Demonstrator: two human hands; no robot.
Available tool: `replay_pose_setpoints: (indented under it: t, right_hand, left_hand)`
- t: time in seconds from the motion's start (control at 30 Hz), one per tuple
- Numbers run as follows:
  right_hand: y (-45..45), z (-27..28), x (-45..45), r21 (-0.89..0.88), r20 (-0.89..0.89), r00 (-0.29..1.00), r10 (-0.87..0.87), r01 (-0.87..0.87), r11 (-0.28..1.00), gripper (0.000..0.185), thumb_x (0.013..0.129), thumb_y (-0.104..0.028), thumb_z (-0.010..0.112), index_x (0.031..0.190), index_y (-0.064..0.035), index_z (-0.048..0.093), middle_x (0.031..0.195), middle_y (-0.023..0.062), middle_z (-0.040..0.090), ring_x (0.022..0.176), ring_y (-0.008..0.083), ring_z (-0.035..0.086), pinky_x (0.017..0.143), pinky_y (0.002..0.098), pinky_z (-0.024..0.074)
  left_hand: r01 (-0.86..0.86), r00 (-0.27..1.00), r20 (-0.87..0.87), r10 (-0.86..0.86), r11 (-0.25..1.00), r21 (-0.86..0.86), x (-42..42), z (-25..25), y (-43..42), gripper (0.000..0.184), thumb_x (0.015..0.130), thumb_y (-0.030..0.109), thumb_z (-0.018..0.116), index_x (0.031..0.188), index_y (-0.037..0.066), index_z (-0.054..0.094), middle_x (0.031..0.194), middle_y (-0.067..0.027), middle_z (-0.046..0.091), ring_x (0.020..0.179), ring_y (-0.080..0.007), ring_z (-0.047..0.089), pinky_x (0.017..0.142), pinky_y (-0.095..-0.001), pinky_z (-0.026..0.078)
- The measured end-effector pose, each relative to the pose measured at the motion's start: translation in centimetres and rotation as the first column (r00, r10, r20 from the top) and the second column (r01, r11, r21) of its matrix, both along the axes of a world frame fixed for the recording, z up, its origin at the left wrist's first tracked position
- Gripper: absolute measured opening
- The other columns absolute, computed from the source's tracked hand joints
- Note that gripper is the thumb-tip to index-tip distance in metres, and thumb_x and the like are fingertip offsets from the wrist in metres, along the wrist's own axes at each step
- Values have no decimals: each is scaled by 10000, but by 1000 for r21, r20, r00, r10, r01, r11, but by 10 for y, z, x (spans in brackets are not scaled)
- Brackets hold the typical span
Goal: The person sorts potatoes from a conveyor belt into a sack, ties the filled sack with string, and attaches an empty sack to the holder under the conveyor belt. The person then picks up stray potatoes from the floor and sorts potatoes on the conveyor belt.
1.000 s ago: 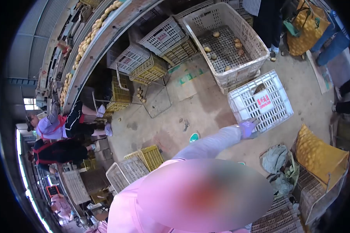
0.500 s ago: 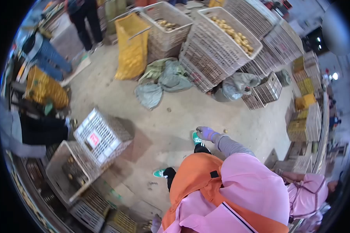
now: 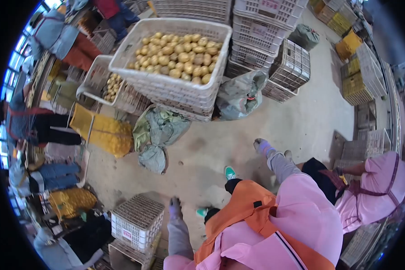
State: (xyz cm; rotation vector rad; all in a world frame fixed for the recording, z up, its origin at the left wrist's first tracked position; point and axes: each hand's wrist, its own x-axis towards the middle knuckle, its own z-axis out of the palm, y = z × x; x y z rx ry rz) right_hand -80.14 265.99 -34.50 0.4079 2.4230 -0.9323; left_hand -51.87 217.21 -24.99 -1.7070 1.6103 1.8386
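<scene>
My left hand, in a purple and grey glove, hangs over the floor with its fingers loosely extended and nothing in it. Just left of it, not touching, a white crate sits on another crate. My right hand, gloved alike, reaches out above the floor, fingers loosely apart and without an object. Ahead and to its left, a large white crate full of potatoes tops a stack. Grey-green sacks lie beside that stack, and another grey sack stands at its right.
Yellow net sacks of potatoes stand at the left, where several people are. A co-worker in pink is close on my right. Tall crate stacks rise ahead. Yellow crates line the right side. My green shoes are below.
The view has swung round to the right, bringing the potato-filled crate closer and to the front. My right hand has left the white crate it touched earliest. My left hand now shows clearly.
</scene>
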Motion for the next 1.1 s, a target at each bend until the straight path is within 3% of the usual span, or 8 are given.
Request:
replay_pose_setpoints:
  t: [0.13,0.3,0.6,0.67,0.87,0.9,0.93,1.1]
  right_hand:
    - [12,9,-70,-230,-119,939,-321,289,929,223,870,-196,549,1055,-97,625,857,13,644,738,104,569,618,283,468]
    - [-19,45,-161,-578,307,667,-679,697,424,263,905,-169,500,1160,-145,560,843,-45,590,662,65,495,545,244,396]
    - [-21,27,-275,-668,151,666,-730,613,421,326,927,-98,500,1250,-57,491,1018,43,593,863,114,556,742,247,475]
    - [-15,9,-293,-667,165,609,-776,648,367,324,924,-81,500,1246,-41,491,1050,45,588,883,112,553,762,237,463]
    - [-13,-69,-299,-547,264,178,-948,837,5,429,904,-225,578,1283,-58,466,1106,41,582,956,166,537,841,287,437]
    - [-16,-146,-293,26,-211,453,-866,888,458,554,898,-403,505,1281,-5,470,1142,133,588,1031,262,552,926,312,400]
    - [-14,-134,-305,21,-208,447,-870,891,453,554,898,-403,505,1281,-5,470,1142,133,588,1031,262,552,926,312,400]
    - [23,-118,-339,130,334,718,-610,606,785,728,878,-577,420,1256,44,472,1175,182,573,1104,292,523,903,343,404]
  left_hand:
    - [470,852,-227,-471,880,-64,-192,11,65,396,888,329,571,1149,32,569,993,-23,599,876,-127,547,754,-235,443]
    - [734,386,-187,-903,424,-530,-366,10,177,453,823,347,622,1145,31,577,1136,-190,586,1031,-331,574,887,-373,458]
    - [665,-365,497,-787,-594,-453,-559,-58,344,605,803,518,523,1323,216,458,1491,-195,171,1334,-482,177,1064,-482,280]
    - [665,-288,484,-827,-536,-521,-563,-98,346,634,808,453,542,1363,181,399,1448,-208,282,1291,-432,320,1029,-462,342]
    - [627,307,-331,-892,451,-635,-508,-173,306,523,881,231,567,1344,100,364,959,-88,600,811,-211,612,689,-330,504]
    - [583,326,-453,-829,554,-594,-500,-165,301,502,894,197,562,1342,97,361,910,-67,600,764,-180,612,650,-307,506]
    - [655,443,-435,-784,614,-440,-493,-150,300,484,902,135,548,1345,92,360,857,-23,563,696,-116,563,590,-256,471]
    - [673,685,-398,-611,739,24,-522,-83,293,548,880,39,563,1367,11,314,1177,-53,453,932,-118,495,843,-263,399]
